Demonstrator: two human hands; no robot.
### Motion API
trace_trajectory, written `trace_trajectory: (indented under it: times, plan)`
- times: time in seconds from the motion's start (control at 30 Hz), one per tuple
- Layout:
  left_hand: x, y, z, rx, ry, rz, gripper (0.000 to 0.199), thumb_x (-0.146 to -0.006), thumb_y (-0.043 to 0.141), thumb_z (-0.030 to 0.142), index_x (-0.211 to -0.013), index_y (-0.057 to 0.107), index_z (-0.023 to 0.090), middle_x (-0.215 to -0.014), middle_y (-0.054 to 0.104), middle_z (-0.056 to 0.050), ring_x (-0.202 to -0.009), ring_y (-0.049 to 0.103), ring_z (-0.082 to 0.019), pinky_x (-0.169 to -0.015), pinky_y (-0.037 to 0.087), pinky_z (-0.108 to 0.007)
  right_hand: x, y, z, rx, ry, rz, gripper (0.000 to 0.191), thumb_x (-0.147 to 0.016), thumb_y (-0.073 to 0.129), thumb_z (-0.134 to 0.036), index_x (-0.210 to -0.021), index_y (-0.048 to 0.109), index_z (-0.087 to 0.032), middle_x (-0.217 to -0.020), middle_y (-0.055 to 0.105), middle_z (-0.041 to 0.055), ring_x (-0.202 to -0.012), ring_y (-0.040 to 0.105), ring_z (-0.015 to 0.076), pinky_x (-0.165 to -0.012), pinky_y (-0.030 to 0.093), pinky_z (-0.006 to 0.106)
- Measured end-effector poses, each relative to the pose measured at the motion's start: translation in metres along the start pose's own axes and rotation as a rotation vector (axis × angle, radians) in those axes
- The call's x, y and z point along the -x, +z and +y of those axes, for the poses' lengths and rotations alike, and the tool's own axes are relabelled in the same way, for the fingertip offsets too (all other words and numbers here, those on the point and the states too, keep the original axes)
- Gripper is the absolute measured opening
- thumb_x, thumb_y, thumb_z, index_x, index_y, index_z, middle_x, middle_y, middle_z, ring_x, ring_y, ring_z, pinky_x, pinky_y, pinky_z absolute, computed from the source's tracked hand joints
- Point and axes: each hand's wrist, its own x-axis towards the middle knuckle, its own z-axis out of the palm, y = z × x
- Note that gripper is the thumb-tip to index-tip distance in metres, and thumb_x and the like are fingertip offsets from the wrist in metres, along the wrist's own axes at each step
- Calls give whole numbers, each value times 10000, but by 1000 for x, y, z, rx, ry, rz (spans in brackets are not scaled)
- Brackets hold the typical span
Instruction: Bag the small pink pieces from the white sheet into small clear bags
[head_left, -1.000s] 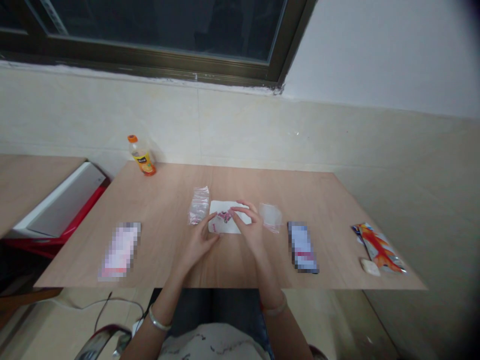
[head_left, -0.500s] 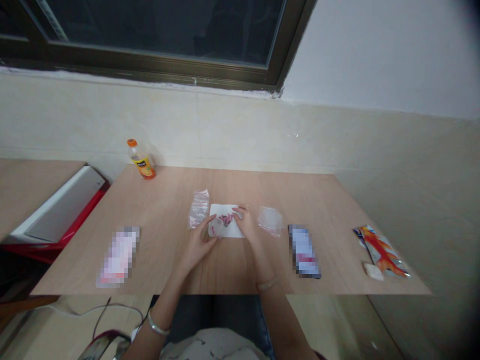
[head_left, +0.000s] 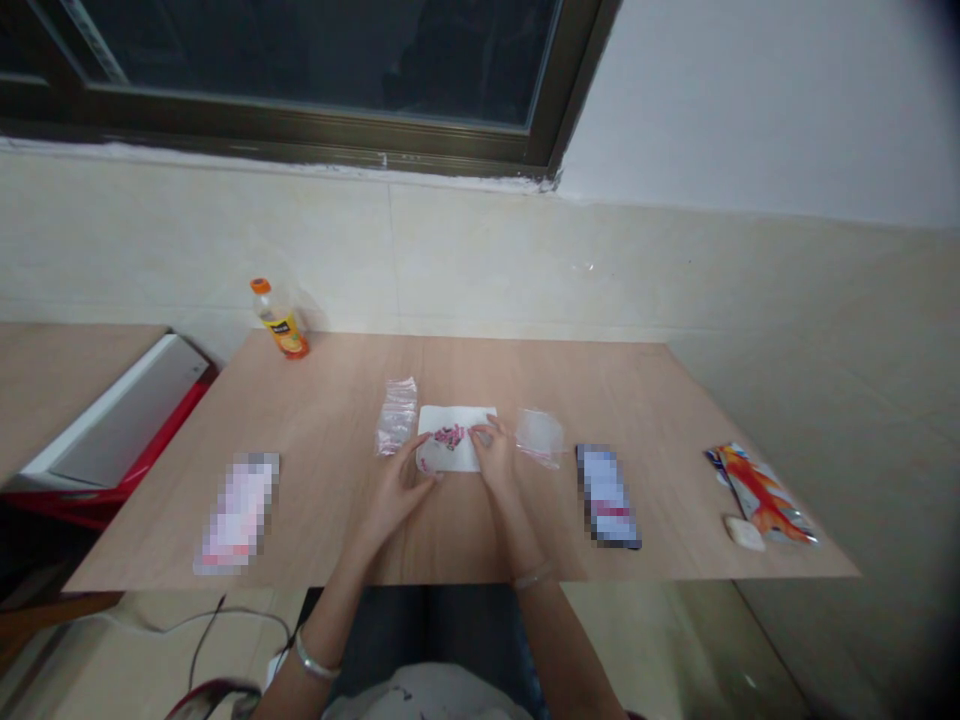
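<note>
A plain wood-topped table (head_left: 465, 550) stands against a tiled wall (head_left: 480, 250), a person seated at its near edge with a silver bangle (head_left: 313, 655) on the left wrist. Toward the front lie two phones, their screens pixelated: a pale one (head_left: 238, 512) on the left and a dark-edged one (head_left: 607, 497) on the right. At far right, a small pale block (head_left: 745, 532) sits just beside an orange-patterned packet (head_left: 769, 500).

At center, the left hand (head_left: 397, 490) is open, thumb and forefinger parted in a wide curve at the left side of a white card (head_left: 459, 415). The right hand (head_left: 495, 460) bends over the card's right side, fingertips drawn close together; whether they pinch anything is too small to tell. Between the hands, a cluster of tiny pink and dark pieces (head_left: 448, 437) lies on the card. Clear plastic bags flank it, a crinkled stack (head_left: 396, 418) to the left and a flatter pile (head_left: 540, 436) to the right. Beyond, an orange-capped bottle (head_left: 285, 325) stands near the back left corner, below a dark window (head_left: 322, 60).
</note>
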Motion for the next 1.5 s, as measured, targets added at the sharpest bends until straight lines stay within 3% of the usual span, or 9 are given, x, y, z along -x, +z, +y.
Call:
trace_trajectory:
  times: [0.13,0.37,0.57,0.67,0.87,1.03,1.2,1.37,1.5]
  plan:
    - [4,5,-5,7,-12,-1,538,-728,689,277,-1233,518,206,-1283,568,-105,-1223,499,-249,-1054,355,-437,5,-21,-33,-271,-36,27,135,-773,636,-304,-803,717,-201,-1055,648,91,-1030,582,223,-934,431,411]
    - [1,11,-6,16,46,6,494,-721,687,253,-1188,532,214,-1230,600,-96,-1166,538,-250,-1004,391,-442,19,-50,-86,-373,-208,-192,81,-767,676,-275,-823,732,-259,-1126,620,59,-1101,544,209,-960,423,373]
    - [-1,7,-7,7,35,34,512,-710,691,260,-1194,533,205,-1234,597,-98,-1163,538,-251,-998,396,-422,15,-35,-71,-320,-170,-199,129,-801,639,-274,-896,724,-253,-1142,600,69,-1103,531,208,-958,415,360]
    - [2,4,-8,19,21,41,519,-714,694,274,-1201,531,202,-1248,588,-105,-1170,532,-248,-999,398,-412,12,-17,-51,-150,-123,-159,103,-789,637,-246,-840,726,-230,-1022,614,75,-1023,544,218,-906,428,360]
    - [6,-3,-9,27,-8,63,532,-715,704,301,-1208,525,211,-1236,593,-100,-1173,533,-241,-1006,395,-410,21,10,-27,188,-102,-245,75,-754,660,-211,-790,725,-219,-915,592,78,-933,521,233,-835,425,357]
    - [4,-6,-12,35,0,82,555,-703,713,312,-1214,525,208,-1244,588,-109,-1167,538,-249,-1000,400,-416,29,16,-25,163,-75,-191,75,-757,650,-201,-773,723,-201,-888,587,89,-905,518,238,-823,424,364]
    - [0,-6,-21,21,23,110,554,-688,722,314,-1198,534,209,-1211,601,-103,-1134,552,-251,-999,401,-424,30,10,-37,-56,-48,-82,99,-784,627,-244,-746,704,-193,-844,600,62,-878,547,211,-812,441,354]
    - [-5,-3,-24,-58,76,118,506,-692,698,269,-1164,529,201,-1146,616,-95,-1086,572,-244,-971,421,-424,33,-7,-75,-322,-48,38,106,-791,641,-291,-788,694,-199,-869,612,61,-896,571,201,-821,465,343]
    - [-7,-2,-15,-63,84,126,470,-686,704,279,-1114,528,199,-1098,624,-84,-1049,588,-237,-939,439,-405,35,-21,-101,-370,-93,-14,91,-798,643,-282,-818,713,-228,-907,625,65,-913,576,204,-838,469,357]
